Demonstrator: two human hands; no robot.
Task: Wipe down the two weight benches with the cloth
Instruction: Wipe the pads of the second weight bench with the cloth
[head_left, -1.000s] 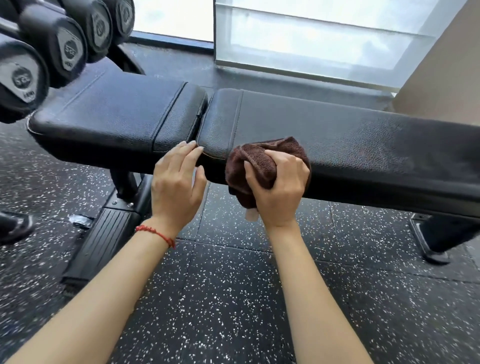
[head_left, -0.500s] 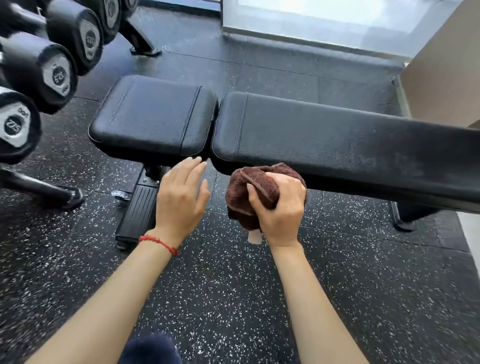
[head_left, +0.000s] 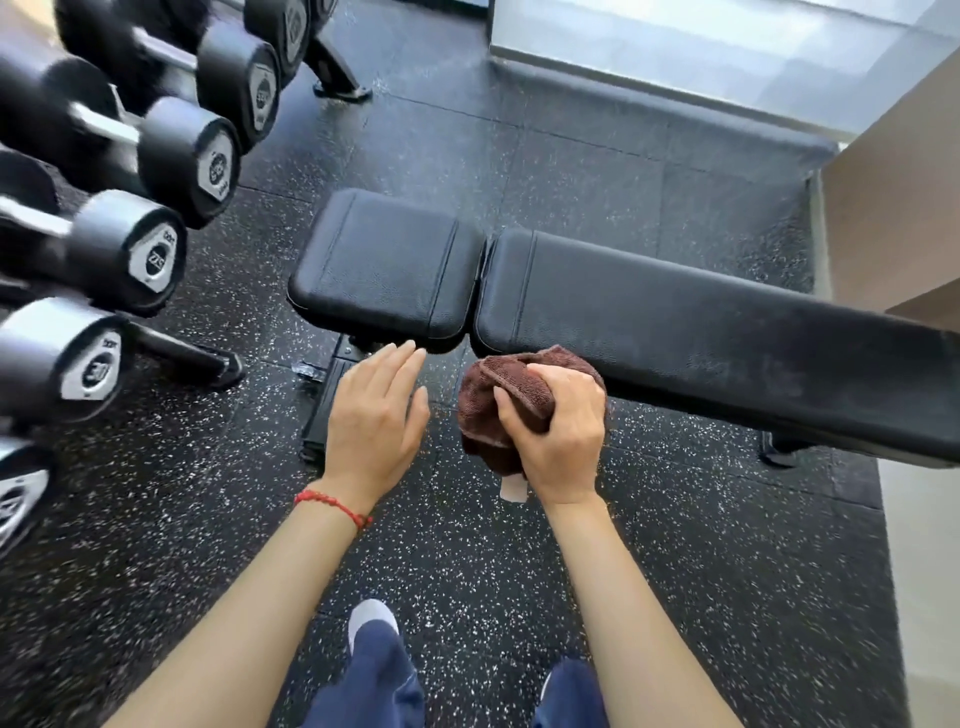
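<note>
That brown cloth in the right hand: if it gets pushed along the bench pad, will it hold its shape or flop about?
Probably floppy: the cloth bunches into folds where the right hand grips it, and a loose end hangs below. Its looped pile looks likely to drag on the grained bench rather than slide. It looks light, held up in one hand.

We see bright daylight coming from the window (head_left: 727, 47) far beyond the right hand (head_left: 558, 431), washing out the glass. It leaves a soft sheen on the counter (head_left: 675, 312) just above that hand. Dumbbells (head_left: 124, 249) left of the left hand (head_left: 371, 421) are motion-blurred and bowed by wide-angle distortion. Shadows are soft.
</note>
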